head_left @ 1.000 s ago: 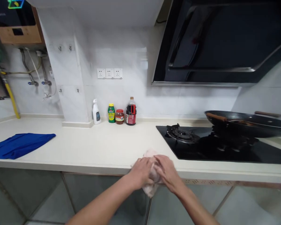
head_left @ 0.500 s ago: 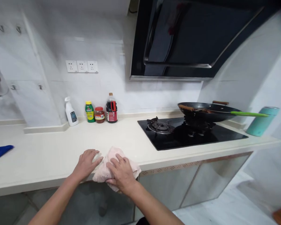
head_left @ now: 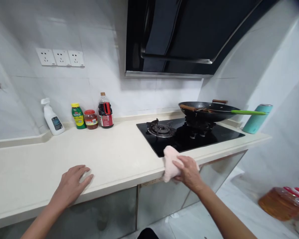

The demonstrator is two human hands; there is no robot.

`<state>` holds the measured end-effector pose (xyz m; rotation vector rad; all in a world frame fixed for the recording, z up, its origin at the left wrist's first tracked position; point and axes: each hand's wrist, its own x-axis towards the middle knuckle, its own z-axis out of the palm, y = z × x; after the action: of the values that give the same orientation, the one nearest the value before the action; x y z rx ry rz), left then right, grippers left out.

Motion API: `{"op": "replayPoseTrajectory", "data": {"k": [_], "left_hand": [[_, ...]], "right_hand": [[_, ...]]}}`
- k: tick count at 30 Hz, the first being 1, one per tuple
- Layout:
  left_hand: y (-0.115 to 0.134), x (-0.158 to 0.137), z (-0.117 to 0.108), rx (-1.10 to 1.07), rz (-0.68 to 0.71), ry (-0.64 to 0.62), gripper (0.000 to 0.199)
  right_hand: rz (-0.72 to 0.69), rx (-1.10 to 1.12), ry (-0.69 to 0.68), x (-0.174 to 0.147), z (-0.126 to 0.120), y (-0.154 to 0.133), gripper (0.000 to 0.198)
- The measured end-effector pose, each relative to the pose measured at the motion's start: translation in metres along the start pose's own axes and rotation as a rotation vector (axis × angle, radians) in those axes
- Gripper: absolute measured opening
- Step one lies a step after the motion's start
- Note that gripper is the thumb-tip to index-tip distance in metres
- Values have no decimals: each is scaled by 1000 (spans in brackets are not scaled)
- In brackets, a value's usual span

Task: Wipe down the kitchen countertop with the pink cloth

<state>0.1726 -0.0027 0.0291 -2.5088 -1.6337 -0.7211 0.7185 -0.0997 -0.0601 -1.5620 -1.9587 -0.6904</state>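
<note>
My right hand [head_left: 189, 171] grips a pale pink cloth [head_left: 171, 163] at the counter's front edge, just in front of the black gas stove [head_left: 179, 141]. Part of the cloth hangs over the edge, and my fingers cover some of it. On the cream countertop [head_left: 114, 156], near its front edge at the left, rests my left hand [head_left: 72, 182]. Its fingers are apart and nothing is in them.
Along the wall stand a white spray bottle [head_left: 53, 119], a green bottle [head_left: 78, 117], a red-lidded jar [head_left: 91, 120] and a dark sauce bottle [head_left: 106, 114]. A wok [head_left: 206, 114] sits on the right burner, beside a teal canister [head_left: 256, 119]. An oil jug [head_left: 281, 202] stands low at right.
My right hand has moved right along the counter edge with the cloth, towards the stove. My left hand is now farther from the cloth. The view has shifted right.
</note>
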Motion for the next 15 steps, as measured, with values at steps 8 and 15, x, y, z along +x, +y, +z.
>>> {"op": "replayPoseTrajectory", "data": {"k": [8, 15], "left_hand": [[8, 2, -2, 22, -17, 4, 46], [17, 1, -7, 31, -40, -13, 44]], "right_hand": [[198, -40, -114, -14, -24, 88, 68], [57, 270, -20, 22, 0, -41, 49]]}}
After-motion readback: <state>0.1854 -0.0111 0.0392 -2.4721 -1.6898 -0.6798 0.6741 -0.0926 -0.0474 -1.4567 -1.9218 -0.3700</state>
